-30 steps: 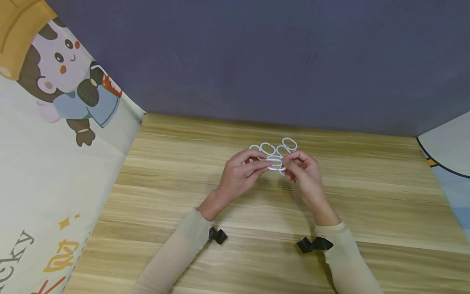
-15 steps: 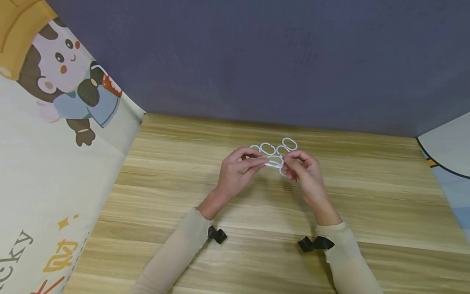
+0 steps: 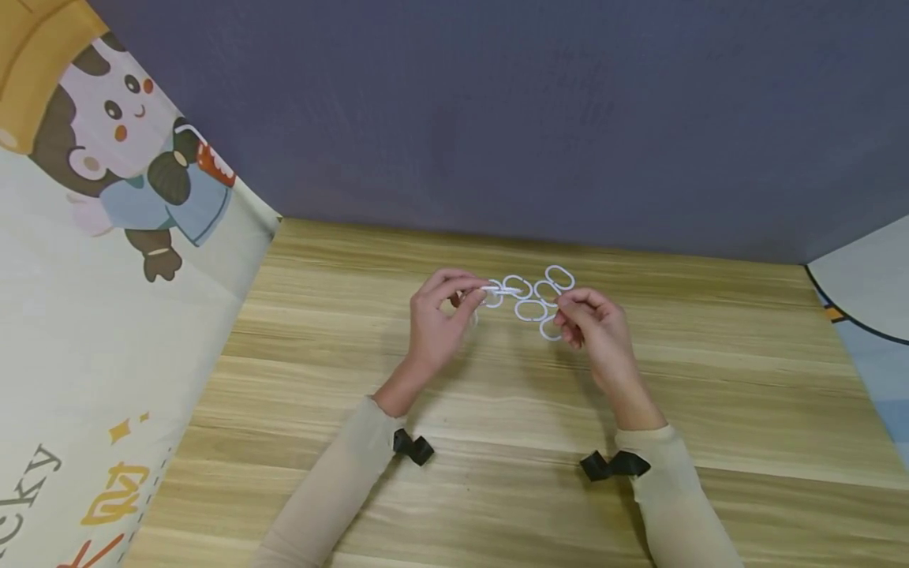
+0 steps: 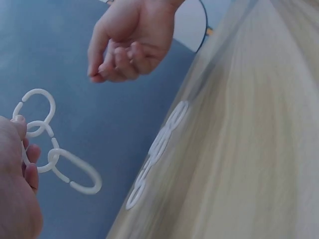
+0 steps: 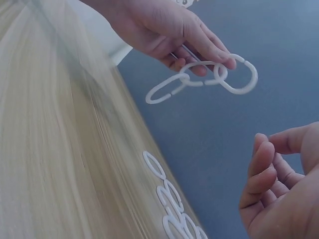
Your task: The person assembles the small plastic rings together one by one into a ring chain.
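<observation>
In the left wrist view, my left hand (image 4: 17, 184) pinches a short chain of white plastic C-links (image 4: 96, 175), and part of it dangles. Three joined ovals of this chain, each with a small gap in its side, show in the right wrist view. My right hand (image 3: 600, 327) hovers over the right of the group, its fingers loosely curled, thumb near index finger and nothing between them. Beneath both hands, several loose white links (image 3: 531, 300) lie flat on the table. In the head view, the left fingers and held chain overlap the leftmost loose link.
The wood-grain table (image 3: 497, 489) meets a dark blue-grey panel (image 3: 497, 118) at the back. A white panel with a cartoon figure (image 3: 128, 158) stands on the left, another printed panel (image 3: 873, 315) on the right. Black straps (image 3: 614, 465) hang at the sleeves.
My hands were together over the links. The left hand has moved left with the chain, away from the right hand, which has let go and shifted slightly right.
</observation>
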Demonstrator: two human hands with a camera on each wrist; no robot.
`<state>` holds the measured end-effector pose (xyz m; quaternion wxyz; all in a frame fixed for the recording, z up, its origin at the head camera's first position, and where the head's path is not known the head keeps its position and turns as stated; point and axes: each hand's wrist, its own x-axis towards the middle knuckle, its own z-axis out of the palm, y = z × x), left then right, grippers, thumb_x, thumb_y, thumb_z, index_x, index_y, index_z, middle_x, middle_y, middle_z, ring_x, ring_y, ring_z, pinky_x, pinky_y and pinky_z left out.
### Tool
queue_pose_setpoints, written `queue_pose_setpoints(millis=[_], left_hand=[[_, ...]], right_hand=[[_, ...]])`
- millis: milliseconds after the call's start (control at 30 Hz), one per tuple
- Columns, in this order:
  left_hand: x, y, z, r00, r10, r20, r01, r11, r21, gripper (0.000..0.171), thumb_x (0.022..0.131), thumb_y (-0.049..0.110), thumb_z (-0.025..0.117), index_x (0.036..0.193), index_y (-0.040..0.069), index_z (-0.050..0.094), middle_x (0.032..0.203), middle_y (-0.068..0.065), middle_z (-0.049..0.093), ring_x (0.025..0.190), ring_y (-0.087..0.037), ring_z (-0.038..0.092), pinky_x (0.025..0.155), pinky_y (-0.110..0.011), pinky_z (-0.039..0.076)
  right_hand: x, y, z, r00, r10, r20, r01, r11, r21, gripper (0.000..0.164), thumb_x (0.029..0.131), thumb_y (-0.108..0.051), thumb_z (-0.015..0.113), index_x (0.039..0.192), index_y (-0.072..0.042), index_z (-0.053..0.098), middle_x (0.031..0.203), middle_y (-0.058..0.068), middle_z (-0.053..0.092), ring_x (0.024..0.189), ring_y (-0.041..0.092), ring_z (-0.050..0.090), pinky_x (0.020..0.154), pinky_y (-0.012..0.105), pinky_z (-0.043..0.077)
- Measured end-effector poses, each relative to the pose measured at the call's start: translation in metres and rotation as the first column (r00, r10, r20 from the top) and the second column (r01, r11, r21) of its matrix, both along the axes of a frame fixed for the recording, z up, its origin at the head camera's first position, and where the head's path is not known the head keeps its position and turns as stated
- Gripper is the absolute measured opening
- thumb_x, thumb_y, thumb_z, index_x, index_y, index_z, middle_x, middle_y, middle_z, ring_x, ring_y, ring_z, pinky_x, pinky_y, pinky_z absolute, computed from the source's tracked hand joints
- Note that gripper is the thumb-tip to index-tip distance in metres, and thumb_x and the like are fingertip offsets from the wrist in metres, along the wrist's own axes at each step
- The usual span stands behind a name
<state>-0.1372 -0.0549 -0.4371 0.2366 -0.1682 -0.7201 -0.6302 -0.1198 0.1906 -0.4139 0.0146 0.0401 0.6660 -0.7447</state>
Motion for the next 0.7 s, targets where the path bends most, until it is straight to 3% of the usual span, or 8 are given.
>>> queue_pose_setpoints(millis=[400,700], left_hand=[[-0.017,-0.025,0.005,0.989,0.110,0.099,-0.114,0.993,0.032,0.013,0.100,0.004,0.082,0.108,-0.005,0.083,0.112,-0.020,0.077,0.093,-0.014,0.066,0.076,-0.020,0.053],[-0.023,-0.044,0.007,0.977,0.156,0.142,-0.163,0.986,0.038,0.014,0.103,0.005,0.080,0.110,-0.007,0.082,0.114,-0.020,0.076,0.097,-0.014,0.066,0.078,-0.022,0.055]], right_hand=[[-0.015,0.020,-0.014,0.997,-0.046,0.060,0.042,0.997,0.063,0.010,0.109,-0.006,0.067,0.102,-0.008,0.073,0.076,-0.004,0.071,0.061,0.006,0.057,0.053,0.019,0.045],[-0.024,0.034,-0.034,0.995,-0.041,0.095,0.014,0.964,0.266,0.007,0.106,-0.008,0.073,0.108,-0.002,0.074,0.082,-0.010,0.073,0.063,0.005,0.057,0.054,0.017,0.048]])
